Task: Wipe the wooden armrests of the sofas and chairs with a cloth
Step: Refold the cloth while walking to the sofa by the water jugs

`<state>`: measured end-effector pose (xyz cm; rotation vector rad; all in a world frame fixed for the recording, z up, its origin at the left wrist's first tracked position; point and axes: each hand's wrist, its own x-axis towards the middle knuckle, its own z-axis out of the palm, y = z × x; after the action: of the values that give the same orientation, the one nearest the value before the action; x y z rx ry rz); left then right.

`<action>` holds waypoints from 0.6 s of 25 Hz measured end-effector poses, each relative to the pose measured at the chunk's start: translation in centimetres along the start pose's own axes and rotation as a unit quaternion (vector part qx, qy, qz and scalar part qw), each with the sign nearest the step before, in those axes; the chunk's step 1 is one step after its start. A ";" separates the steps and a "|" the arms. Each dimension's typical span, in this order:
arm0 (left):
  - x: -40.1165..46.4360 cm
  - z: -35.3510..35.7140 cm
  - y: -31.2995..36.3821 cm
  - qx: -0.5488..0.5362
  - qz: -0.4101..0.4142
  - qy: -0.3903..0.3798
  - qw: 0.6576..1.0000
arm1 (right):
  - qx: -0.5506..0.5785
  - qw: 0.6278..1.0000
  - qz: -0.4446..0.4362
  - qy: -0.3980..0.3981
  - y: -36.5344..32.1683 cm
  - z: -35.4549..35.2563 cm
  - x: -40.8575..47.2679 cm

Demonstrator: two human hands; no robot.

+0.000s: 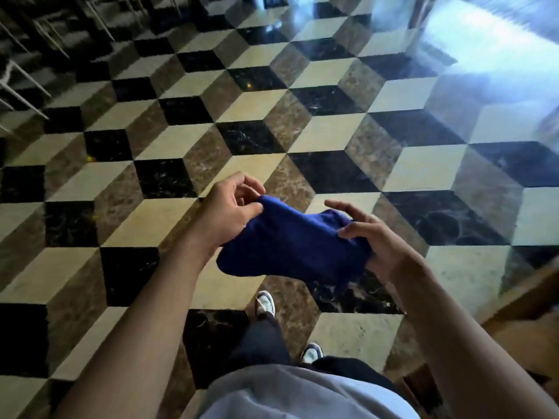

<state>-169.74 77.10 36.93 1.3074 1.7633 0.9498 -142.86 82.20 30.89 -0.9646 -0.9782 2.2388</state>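
A dark blue cloth (295, 241) hangs stretched between both my hands at waist height above the floor. My left hand (231, 211) pinches its upper left corner between thumb and fingers. On the other side, my right hand (373, 237) grips the cloth's right end, with the index finger stretched out over it. No wooden armrest is clearly in view; only a brown wooden surface (526, 325) shows at the right edge, and I cannot tell what it belongs to.
The floor (187, 140) is polished marble in a cube pattern of black, brown and cream tiles. Thin pale chair legs (27, 86) stand at the far left. Bright glare (484, 46) lies on the floor at the upper right. My shoes (266, 303) are below the cloth.
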 end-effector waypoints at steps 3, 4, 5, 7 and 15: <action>10.4 2.6 1.1 -0.034 0.029 -0.027 0.999 | 0.041 0.995 -0.080 0.030 -5.8 -4.3 3.7; 13.9 3.6 1.2 -0.053 0.022 -0.036 0.998 | 0.013 0.994 -0.082 0.072 -7.8 -5.8 5.1; 17.3 4.7 1.4 -0.064 0.012 -0.048 0.997 | -0.075 0.986 -0.072 0.132 -9.9 -7.1 6.6; 23.5 7.0 1.9 -0.057 0.012 -0.096 0.994 | -0.366 0.901 0.003 0.230 -13.8 -9.8 9.1; 40.6 14.6 11.5 -0.276 0.030 -0.258 0.926 | 0.155 0.938 -0.255 0.175 -24.7 -19.1 12.1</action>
<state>-160.75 120.82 35.21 1.1059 0.9634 0.9363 -131.54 113.37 35.85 -0.8128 -0.6025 1.6498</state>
